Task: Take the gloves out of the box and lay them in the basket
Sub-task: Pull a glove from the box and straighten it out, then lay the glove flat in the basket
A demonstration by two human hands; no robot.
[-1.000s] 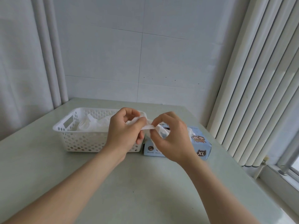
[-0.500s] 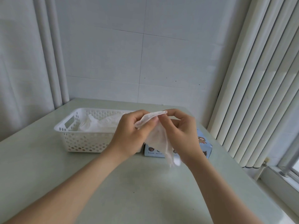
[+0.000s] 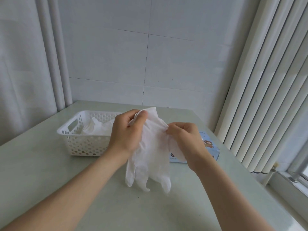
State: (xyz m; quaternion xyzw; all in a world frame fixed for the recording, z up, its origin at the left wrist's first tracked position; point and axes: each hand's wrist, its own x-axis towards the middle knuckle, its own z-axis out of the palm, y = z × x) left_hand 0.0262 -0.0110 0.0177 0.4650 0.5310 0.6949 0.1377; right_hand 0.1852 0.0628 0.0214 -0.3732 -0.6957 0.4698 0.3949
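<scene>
Pinching the cuff from both sides, the left hand point(image 3: 126, 134) and right hand point(image 3: 185, 140) hold a white glove point(image 3: 153, 155) up above the counter point(image 3: 50, 172), its fingers dangling down. Behind the right hand sits the blue glove box point(image 3: 210, 151), mostly hidden. Just left of it, the white perforated basket point(image 3: 83, 144) already has crumpled gloves point(image 3: 98, 129) lying inside.

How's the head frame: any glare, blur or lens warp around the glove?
Head view: soft, even daylight from the window at right, no glare or hard shadows. Head view: blinds lean and fan out, which is wide-angle warp. Head view: glove is sharp near the top, slightly soft at its tips, and low in contrast against the pale table.
</scene>
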